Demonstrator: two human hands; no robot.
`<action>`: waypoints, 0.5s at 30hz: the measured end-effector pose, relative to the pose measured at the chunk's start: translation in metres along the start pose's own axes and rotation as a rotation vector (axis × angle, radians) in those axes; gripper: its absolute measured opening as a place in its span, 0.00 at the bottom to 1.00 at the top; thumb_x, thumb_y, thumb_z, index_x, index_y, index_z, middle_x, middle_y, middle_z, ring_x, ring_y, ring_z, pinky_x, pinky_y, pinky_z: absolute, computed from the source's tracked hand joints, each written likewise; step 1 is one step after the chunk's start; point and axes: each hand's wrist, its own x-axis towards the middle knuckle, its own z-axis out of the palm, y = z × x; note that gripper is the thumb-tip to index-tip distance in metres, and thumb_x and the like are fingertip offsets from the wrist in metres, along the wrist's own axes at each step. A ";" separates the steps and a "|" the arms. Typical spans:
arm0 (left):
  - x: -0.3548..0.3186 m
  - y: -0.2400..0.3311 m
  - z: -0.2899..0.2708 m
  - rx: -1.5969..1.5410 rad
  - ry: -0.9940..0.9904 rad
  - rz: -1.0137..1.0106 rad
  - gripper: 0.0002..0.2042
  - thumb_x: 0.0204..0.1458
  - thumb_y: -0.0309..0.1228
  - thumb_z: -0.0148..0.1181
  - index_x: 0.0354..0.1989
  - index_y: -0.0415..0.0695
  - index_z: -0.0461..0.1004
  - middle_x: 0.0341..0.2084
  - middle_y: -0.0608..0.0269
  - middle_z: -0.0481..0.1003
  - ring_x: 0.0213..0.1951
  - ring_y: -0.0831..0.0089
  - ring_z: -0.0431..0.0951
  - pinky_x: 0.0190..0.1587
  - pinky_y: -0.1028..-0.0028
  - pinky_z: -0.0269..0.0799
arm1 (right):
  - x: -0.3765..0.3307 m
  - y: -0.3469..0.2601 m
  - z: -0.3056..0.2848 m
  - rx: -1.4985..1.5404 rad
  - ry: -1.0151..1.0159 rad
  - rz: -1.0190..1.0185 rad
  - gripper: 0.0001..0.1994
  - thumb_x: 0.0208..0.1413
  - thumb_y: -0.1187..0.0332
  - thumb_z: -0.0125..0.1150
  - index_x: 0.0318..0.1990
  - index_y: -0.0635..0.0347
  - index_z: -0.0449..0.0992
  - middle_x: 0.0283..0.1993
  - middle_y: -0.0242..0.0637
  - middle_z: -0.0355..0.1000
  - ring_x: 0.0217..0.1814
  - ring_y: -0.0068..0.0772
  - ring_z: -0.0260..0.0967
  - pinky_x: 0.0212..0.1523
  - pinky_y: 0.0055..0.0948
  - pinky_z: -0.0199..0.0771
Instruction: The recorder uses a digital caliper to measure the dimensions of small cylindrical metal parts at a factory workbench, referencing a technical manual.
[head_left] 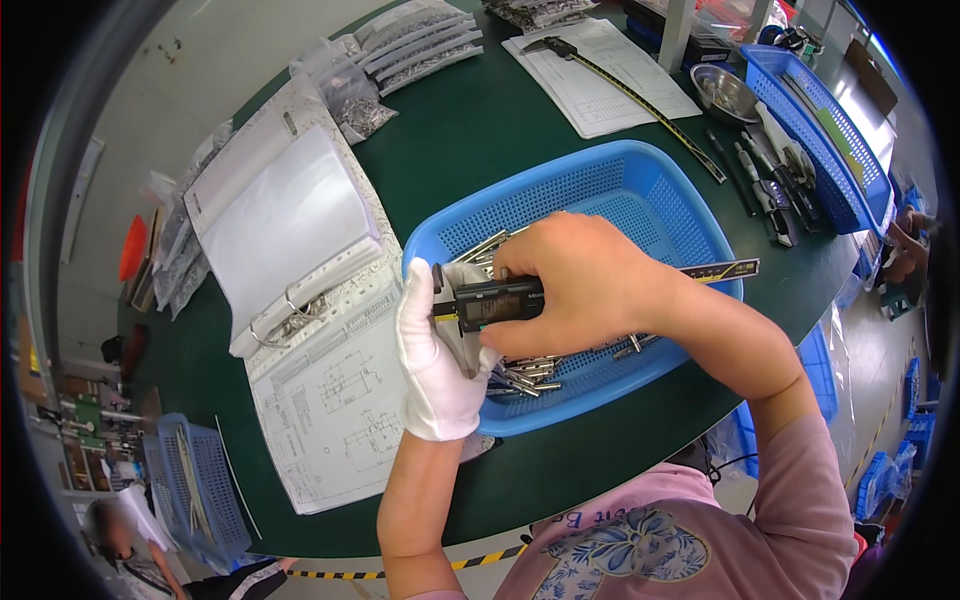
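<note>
A black digital caliper point(500, 303) is gripped by my bare right hand point(595, 285), its display facing up and its beam pointing right past the wrist. My left hand point(437, 385), in a white glove, curls around the caliper's jaw end. Whatever its fingers pinch there is too hidden to make out. Both hands are over the left part of a blue perforated plastic basket point(645, 160). Inside it, slim silvery metal pins point(525, 378) lie loose, partly covered by my hands.
Left of the basket lies an open ring binder point(280, 225) with a technical drawing point(345, 410). Bagged metal parts point(415, 45) sit behind. Another caliper point(630, 90) rests across papers. At right are a metal bowl point(725, 92), hand tools point(765, 185) and another blue basket point(800, 100). A person point(125, 545) is at lower left.
</note>
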 end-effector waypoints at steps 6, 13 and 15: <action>0.003 0.000 -0.012 -0.076 -0.147 -0.097 0.21 0.56 0.48 0.45 0.27 0.42 0.71 0.22 0.62 0.73 0.22 0.74 0.73 0.23 0.76 0.69 | 0.001 -0.005 -0.002 0.071 -0.058 0.118 0.19 0.34 0.54 0.66 0.19 0.63 0.72 0.17 0.43 0.66 0.22 0.45 0.66 0.23 0.36 0.63; 0.004 0.000 -0.012 -0.065 -0.111 -0.121 0.19 0.55 0.48 0.47 0.27 0.43 0.72 0.19 0.64 0.73 0.16 0.77 0.70 0.15 0.80 0.63 | 0.000 -0.002 -0.002 0.037 -0.097 0.100 0.19 0.35 0.53 0.66 0.22 0.63 0.73 0.20 0.43 0.67 0.23 0.45 0.67 0.24 0.36 0.63; 0.004 0.001 -0.009 -0.070 -0.115 -0.107 0.19 0.56 0.47 0.48 0.26 0.43 0.71 0.18 0.65 0.72 0.16 0.78 0.69 0.15 0.81 0.62 | -0.002 0.000 -0.007 0.044 -0.121 0.057 0.19 0.35 0.54 0.66 0.23 0.63 0.73 0.20 0.43 0.68 0.23 0.45 0.67 0.24 0.35 0.63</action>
